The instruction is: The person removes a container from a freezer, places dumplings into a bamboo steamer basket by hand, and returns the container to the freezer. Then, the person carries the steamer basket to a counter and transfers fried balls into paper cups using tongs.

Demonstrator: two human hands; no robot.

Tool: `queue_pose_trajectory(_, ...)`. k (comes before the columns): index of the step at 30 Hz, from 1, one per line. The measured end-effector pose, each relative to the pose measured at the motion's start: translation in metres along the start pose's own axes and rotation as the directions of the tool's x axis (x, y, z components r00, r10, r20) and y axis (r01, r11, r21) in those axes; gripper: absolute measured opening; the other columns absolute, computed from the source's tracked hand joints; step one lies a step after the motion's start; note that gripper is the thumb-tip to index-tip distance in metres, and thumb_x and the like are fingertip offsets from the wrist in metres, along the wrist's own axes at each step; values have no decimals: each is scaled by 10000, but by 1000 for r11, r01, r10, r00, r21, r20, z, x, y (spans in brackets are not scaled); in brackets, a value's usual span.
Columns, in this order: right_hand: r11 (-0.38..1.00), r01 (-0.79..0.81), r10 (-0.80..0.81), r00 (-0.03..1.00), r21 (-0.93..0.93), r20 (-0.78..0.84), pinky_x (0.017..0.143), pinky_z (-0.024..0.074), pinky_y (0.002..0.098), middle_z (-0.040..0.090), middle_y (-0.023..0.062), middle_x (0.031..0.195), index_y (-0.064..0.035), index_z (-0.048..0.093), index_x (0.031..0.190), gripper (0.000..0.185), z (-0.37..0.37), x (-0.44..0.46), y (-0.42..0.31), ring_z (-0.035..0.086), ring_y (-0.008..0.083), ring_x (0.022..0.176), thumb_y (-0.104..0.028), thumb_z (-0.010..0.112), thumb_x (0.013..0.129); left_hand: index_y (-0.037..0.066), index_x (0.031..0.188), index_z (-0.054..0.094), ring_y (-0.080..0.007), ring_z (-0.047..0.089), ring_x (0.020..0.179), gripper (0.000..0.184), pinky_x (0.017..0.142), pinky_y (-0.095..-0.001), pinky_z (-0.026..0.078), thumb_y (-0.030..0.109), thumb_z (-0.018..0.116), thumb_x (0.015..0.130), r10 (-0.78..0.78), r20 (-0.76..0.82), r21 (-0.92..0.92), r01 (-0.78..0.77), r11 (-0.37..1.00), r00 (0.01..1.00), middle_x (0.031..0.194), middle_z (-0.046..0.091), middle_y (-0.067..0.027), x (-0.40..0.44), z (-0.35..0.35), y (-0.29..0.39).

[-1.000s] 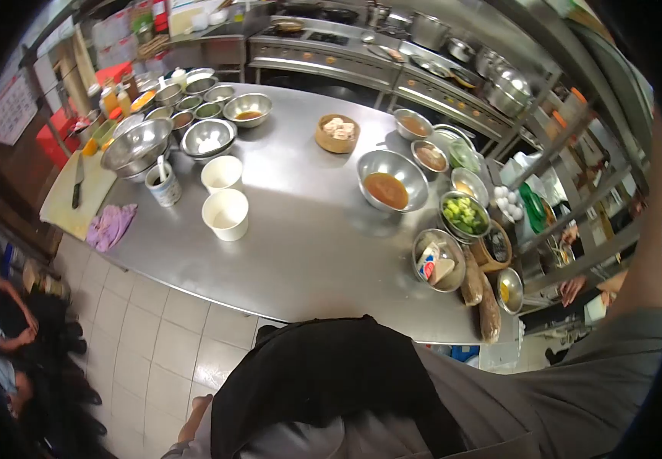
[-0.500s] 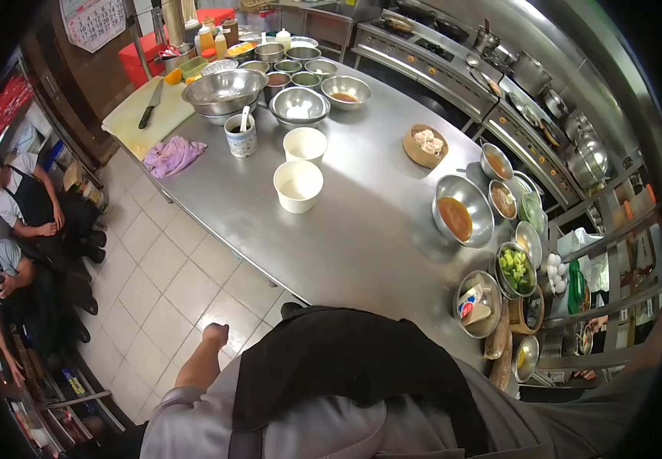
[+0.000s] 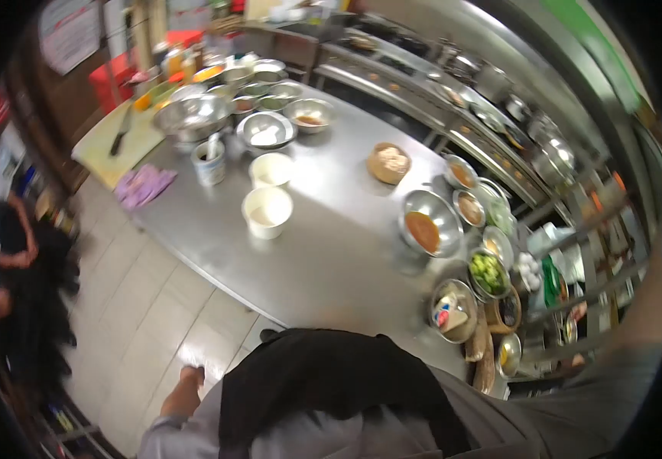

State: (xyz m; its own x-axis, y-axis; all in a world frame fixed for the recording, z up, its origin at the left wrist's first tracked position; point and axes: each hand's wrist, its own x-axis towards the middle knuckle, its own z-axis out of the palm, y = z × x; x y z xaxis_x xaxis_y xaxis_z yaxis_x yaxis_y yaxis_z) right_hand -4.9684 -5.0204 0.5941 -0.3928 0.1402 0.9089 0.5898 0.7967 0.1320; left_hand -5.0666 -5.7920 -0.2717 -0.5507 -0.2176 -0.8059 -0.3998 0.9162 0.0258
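Note:
My left hand (image 3: 192,375) hangs low beside my black apron (image 3: 331,382), over the tiled floor and apart from the table. It is small and smeared by motion, so its fingers cannot be made out. My right forearm (image 3: 646,302) reaches up along the right edge of the view, and the hand beyond it is out of sight. Nearest to that arm are a bowl with something yellow (image 3: 507,355) and a metal rack (image 3: 576,344). On the steel table (image 3: 331,268) two white paper tubs (image 3: 267,213) stand close together in front of me.
Bowls of sauce (image 3: 423,232), chopped greens (image 3: 488,272) and wrapped food (image 3: 452,312) line the table's right side. A bamboo basket (image 3: 389,164) sits farther back. At the far left lie a knife (image 3: 121,134) and a purple cloth (image 3: 144,186). Two people sit at left; stoves (image 3: 392,80) stand behind.
My view has swung right, so the table and its items appear shifted left, and the picture is blurred. My left hand still hangs low; the right forearm shows more at the right edge.

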Motion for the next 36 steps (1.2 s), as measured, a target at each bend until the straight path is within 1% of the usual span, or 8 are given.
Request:
queue_pose_trajectory(6, 999, -11, 9, 999, -34, -48, 928, 474, 449, 633, 125, 1169, -46, 607, 1208, 399, -22, -8, -4, 586, 290, 1084, -282, 586, 887, 22, 830, 736, -360, 680, 980, 575, 874, -460, 517, 546, 501, 847, 480, -38, 472, -407, 782, 877, 967, 706, -224, 81, -2, -10)
queue_pose_trajectory(16, 973, -125, 140, 988, 192, -65, 963, 465, 464, 618, 114, 1218, -50, 592, 1234, 420, -47, -72, -8, 568, 294, 1139, -296, 575, 895, -21, 824, 712, -384, 681, 922, 563, 836, -471, 507, 515, 541, 823, 353, -214, 269, -292, 918, 911, 922, 711, -223, 99, -23, 10)
queue_pose_trajectory(18, 884, -153, 197, 979, 442, -55, 969, 464, 467, 615, 112, 1228, -50, 589, 1240, 424, -49, -107, -11, 565, 294, 1150, -299, 573, 896, -35, 1019, 691, -403, 665, 994, 595, 866, -479, 515, 515, 504, 892, 652, 46, 595, -545, 591, 757, 1057, 687, -251, 97, -22, 7)
queue_pose_trajectory(23, 41, -366, 314, 888, 930, 336, 987, 459, 475, 607, 107, 1253, -52, 581, 1253, 435, -11, -264, -66, 556, 296, 1177, -307, 567, 900, -5, 821, 714, -321, 697, 746, 511, 768, -431, 551, 455, 506, 897, 373, -138, 259, -330, 908, 918, 820, 706, -196, 71, -22, 22)
queue_pose_trajectory(28, -784, -606, -233, 491, 137, 839, 1004, 455, 483, 600, 102, 1277, -54, 573, 1266, 445, 68, -436, -226, 547, 298, 1204, -314, 561, 905, 14, 949, 736, -363, 667, 998, 472, 924, -441, 503, 431, 535, 857, 156, -139, -54, -165, 985, 978, 1006, 709, -209, 35, -24, 15)
queue_pose_trajectory(31, -489, -858, -390, 53, -158, 919, 889, 508, 400, 590, 96, 1264, -57, 466, 1380, 516, 92, -539, -246, 612, 219, 994, -422, 460, 1015, -16, 987, 704, -361, 683, 943, 455, 860, -442, 528, 396, 564, 857, 114, -173, -201, -148, 968, 978, 954, 715, -220, 6, -23, -5)
queue_pose_trajectory(33, 125, -984, -74, 120, 129, 990, 810, 516, 311, 634, 78, 1067, -29, 460, 1360, 523, 75, -624, -221, 616, 140, 914, -383, 562, 989, -22, 958, 695, -357, 693, 877, 451, 816, -444, 539, 396, 549, 873, 80, -181, -314, -135, 940, 980, 916, 715, -216, -21, -29, -11)
queue_pose_trajectory(36, 121, -965, -106, 221, 234, 969, 733, 501, 252, 632, 36, 950, -22, 556, 1248, 338, 34, -645, -198, 597, 90, 803, -217, 609, 977, -15, 928, 686, -327, 700, 742, 442, 736, -433, 551, 394, 521, 908, 180, -260, -43, -198, 979, 949, 838, 711, -201, -40, 4, -61)
